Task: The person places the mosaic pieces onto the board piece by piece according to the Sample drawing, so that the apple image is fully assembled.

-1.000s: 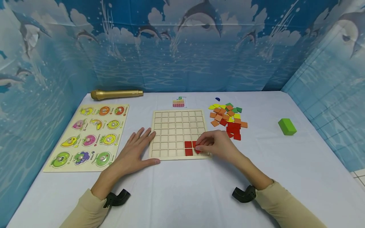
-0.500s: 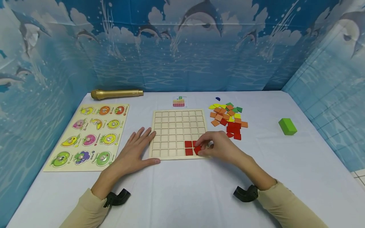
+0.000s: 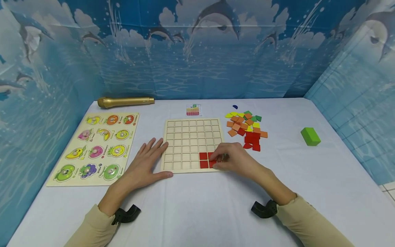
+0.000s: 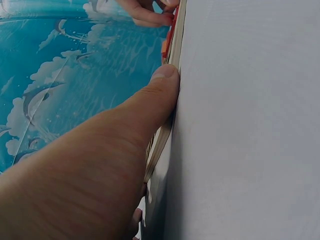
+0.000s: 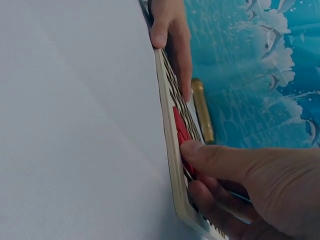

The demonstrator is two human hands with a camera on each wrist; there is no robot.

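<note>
A pale wooden grid board [image 3: 185, 140] lies flat on the white tablecloth. My left hand [image 3: 148, 161] rests spread along its left edge, fingertips at the rim and the thumb at the front corner. Over the lower right cells, my right hand [image 3: 237, 159] holds a red square tile [image 3: 212, 164] between thumb and fingers, down at its cell. Other red tiles [image 3: 203, 156] fill neighbouring cells in the bottom two rows. In the right wrist view the thumb [image 5: 197, 150] lies on red tile; the curled fingers hide some cells.
Loose red, orange, yellow and green pieces [image 3: 243, 127] lie right of the board. A picture card [image 3: 193, 110] sits behind it. Left stands a fruit puzzle board [image 3: 92, 137], with a gold microphone [image 3: 126, 101] at the back. A green block [image 3: 310, 136] is far right.
The red tile in my right hand has turned from tilted to lying in line with its cell beside the other red ones. My left hand has stayed on the board's edge.
</note>
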